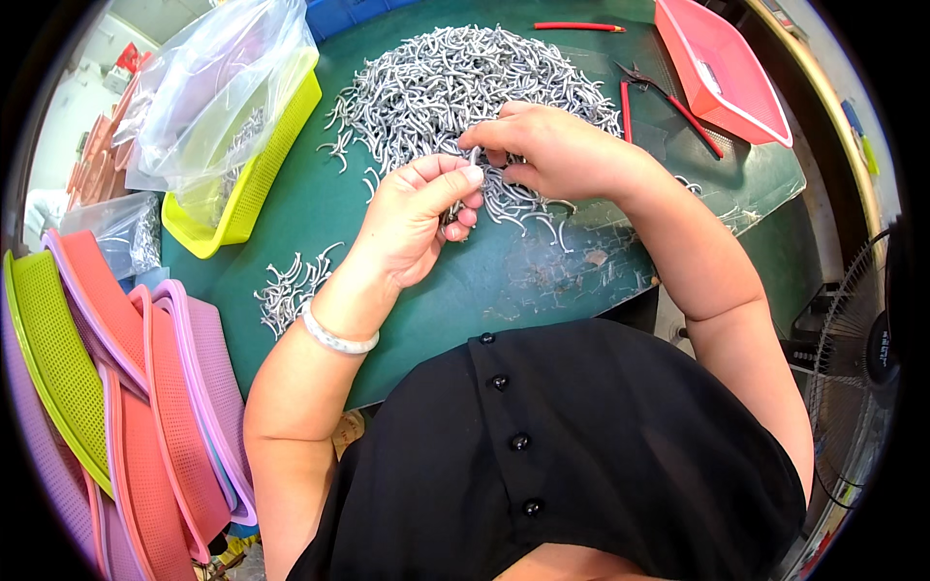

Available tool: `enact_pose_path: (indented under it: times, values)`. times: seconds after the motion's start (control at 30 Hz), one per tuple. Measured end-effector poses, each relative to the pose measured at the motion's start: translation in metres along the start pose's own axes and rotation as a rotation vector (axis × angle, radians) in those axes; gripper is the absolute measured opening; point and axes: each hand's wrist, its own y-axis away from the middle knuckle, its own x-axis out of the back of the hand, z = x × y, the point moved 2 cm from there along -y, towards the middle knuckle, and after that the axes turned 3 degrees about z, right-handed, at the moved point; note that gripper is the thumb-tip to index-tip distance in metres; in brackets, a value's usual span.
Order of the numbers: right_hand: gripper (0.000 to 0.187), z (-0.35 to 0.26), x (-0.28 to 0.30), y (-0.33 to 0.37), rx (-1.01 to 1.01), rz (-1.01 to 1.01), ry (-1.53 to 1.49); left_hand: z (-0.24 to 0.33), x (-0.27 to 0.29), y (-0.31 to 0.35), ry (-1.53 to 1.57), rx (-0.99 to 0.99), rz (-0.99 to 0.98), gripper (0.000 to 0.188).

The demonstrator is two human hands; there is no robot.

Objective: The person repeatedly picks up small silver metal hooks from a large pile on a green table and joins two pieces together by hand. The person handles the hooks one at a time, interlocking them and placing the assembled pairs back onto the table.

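Note:
A big heap of small curved grey pieces (455,77) covers the far middle of the green table (436,310). In front of it my two hands meet. My left hand (417,208) is closed, thumb pressed on the fingers, round one or more of these grey pieces; how many is hidden. Just right of it, my right hand (542,150) pinches at a grey piece that stands up from the left fingertips. Its fingertips partly hide the contact. A smaller pile of curved grey pieces (291,290) lies beside my left forearm.
Red-handled pliers (683,111) and a red rod-like tool (576,26) lie beyond the heap. A pink basket (727,77) stands far right. At left are a yellow-green basket (237,213) with a clear bag (213,87) and stacked coloured baskets (145,407). A fan (862,339) stands right.

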Motion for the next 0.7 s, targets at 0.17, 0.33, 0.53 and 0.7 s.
enact_pose_path:
  times: [0.17, 0.33, 0.53, 0.7]
  values:
    - [0.04, -0.0024, -0.0004, 0.0, -0.016, 0.006, 0.02, -0.0009, 0.0009, -0.0008, -0.005, 0.001, 0.016, 0.006]
    - [0.043, -0.0078, 0.0018, 0.0002, -0.018, -0.013, 0.003, -0.0004, 0.0008, -0.0007, 0.008, 0.002, 0.018, 0.005]
    - [0.044, -0.0055, -0.0024, 0.0002, -0.014, -0.004, -0.002, -0.0011, 0.002, -0.0017, 0.034, -0.002, 0.008, 0.005]
    - [0.045, -0.0045, -0.0029, 0.0007, -0.042, 0.023, -0.026, -0.0005, 0.0018, -0.0013, 0.071, -0.023, -0.003, 0.005]
